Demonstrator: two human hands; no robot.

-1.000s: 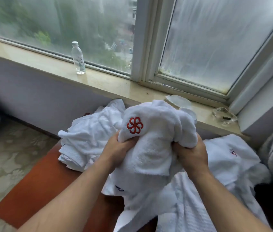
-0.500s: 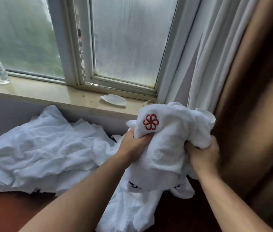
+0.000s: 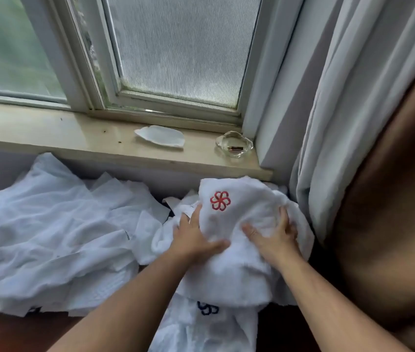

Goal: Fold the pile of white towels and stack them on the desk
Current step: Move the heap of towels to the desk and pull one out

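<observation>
A bunched white towel with a red flower logo (image 3: 236, 214) lies low at the right end of the desk (image 3: 10, 331), under the window sill. My left hand (image 3: 193, 237) holds its left side, fingers tucked under the cloth and thumb across the top. My right hand (image 3: 275, 235) lies spread on its right side and presses it down. A loose pile of white towels (image 3: 48, 224) covers the desk to the left. Another white towel with a blue logo (image 3: 209, 326) hangs below the bundle.
The stone window sill (image 3: 74, 138) runs just behind, with a white dish (image 3: 160, 135) and a glass ashtray (image 3: 234, 144) on it. A pale curtain (image 3: 328, 123) and a brown curtain (image 3: 391, 199) hang close on the right.
The view swung right. The bundle, held up in both fists before, has come down onto the right end of the desk, and my right hand has flattened on it.
</observation>
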